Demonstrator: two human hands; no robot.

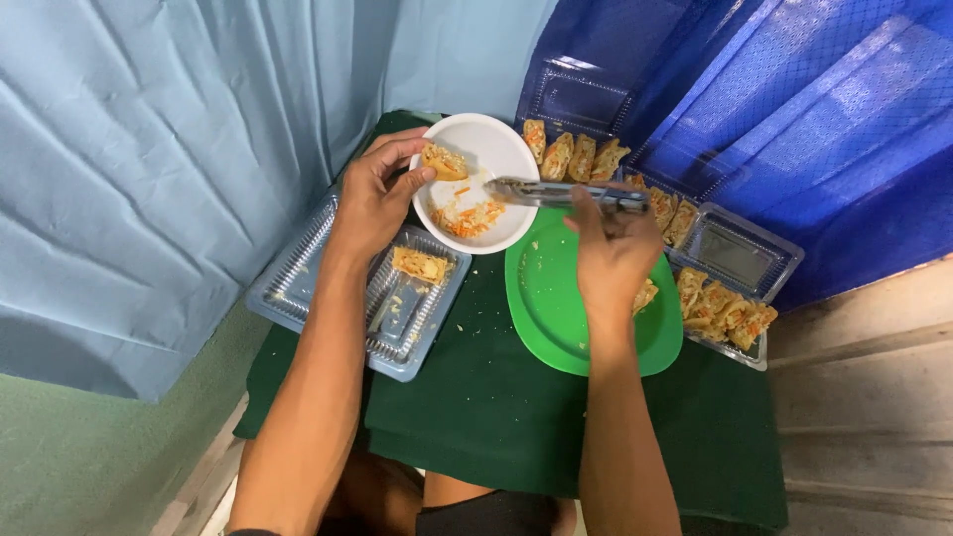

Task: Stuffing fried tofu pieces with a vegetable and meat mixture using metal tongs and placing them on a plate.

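My left hand (380,194) grips the rim of a white bowl (493,149), thumb pressing on a stuffed roll piece (444,161) inside it. Shredded orange and white filling (469,215) lies at the bowl's bottom. My right hand (612,253) holds metal tongs (556,192), whose tips reach into the bowl just above the filling. Under the right hand lies a green plate (556,318) with one roll piece (646,294) partly hidden by the hand.
A clear plastic container (298,283) at left holds one roll piece (420,264). More clear containers (740,253) at right hold several roll pieces (723,313), and a row (574,155) sits behind the bowl. A dark green cloth (476,407) covers the small table; blue sheets hang behind.
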